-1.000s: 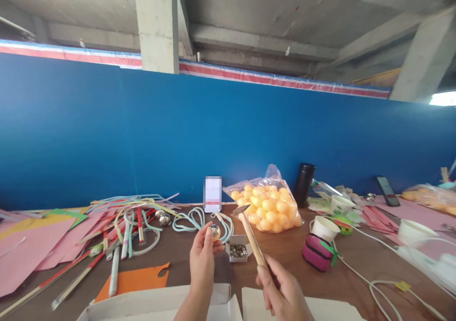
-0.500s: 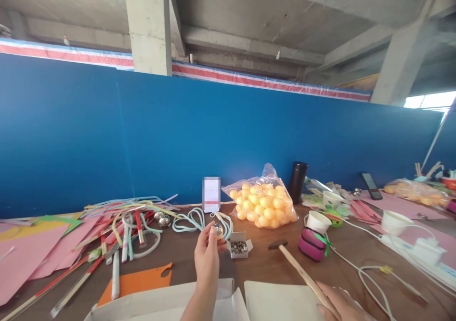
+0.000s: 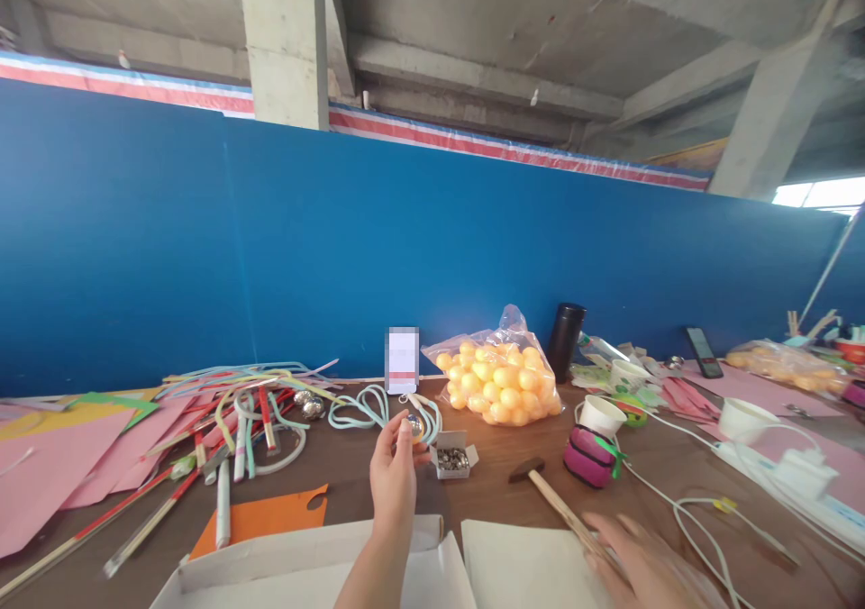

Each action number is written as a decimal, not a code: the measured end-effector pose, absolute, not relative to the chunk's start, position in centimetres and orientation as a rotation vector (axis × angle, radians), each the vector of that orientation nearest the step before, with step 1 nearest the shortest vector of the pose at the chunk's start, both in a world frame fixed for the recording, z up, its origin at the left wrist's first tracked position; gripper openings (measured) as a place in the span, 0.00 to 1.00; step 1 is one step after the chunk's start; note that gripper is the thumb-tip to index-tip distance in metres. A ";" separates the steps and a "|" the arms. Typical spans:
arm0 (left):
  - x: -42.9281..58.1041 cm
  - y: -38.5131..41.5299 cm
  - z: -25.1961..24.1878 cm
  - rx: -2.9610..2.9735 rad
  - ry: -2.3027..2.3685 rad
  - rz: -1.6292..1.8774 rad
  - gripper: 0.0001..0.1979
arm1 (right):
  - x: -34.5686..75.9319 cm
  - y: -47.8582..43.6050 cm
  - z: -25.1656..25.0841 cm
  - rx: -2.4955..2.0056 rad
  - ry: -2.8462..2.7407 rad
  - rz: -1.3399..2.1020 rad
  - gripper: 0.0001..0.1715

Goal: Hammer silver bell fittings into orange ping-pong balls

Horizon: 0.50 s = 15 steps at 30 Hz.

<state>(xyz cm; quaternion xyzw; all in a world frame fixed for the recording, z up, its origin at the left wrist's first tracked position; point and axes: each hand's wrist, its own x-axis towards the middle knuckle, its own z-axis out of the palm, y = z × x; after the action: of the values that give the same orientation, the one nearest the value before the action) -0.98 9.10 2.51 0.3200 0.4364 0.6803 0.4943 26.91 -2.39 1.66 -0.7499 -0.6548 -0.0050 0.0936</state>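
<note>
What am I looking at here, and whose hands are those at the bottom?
This picture comes from a camera worn on a person's head, so you see what they see. The two hands are their own. The left hand pinches a small orange ball with something shiny on it. The right hand lies on the handle of a hammer; it is blurred, so the grip is unclear. On the brown table there are a bag of orange balls, a little box of metal tacks, coloured strips, a pink pouch, paper cups and a black bottle.
</note>
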 end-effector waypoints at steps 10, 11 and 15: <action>-0.9 9.4 2.3 0.766 1.060 1.673 0.27 | 15.4 5.5 6.7 -1.803 -2.053 0.011 0.16; -0.9 9.5 2.2 0.763 1.056 1.672 0.28 | 14.5 6.4 6.7 -1.791 -2.075 0.007 0.15; -0.8 9.7 1.9 0.754 1.055 1.669 0.27 | 11.9 8.8 6.0 -1.787 -2.176 -0.002 0.12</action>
<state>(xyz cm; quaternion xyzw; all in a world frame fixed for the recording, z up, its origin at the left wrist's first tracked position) -0.85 9.70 1.95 0.3108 0.4346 0.6875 0.4918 11.95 8.82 6.05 -0.6263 -0.7626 -0.0009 0.1621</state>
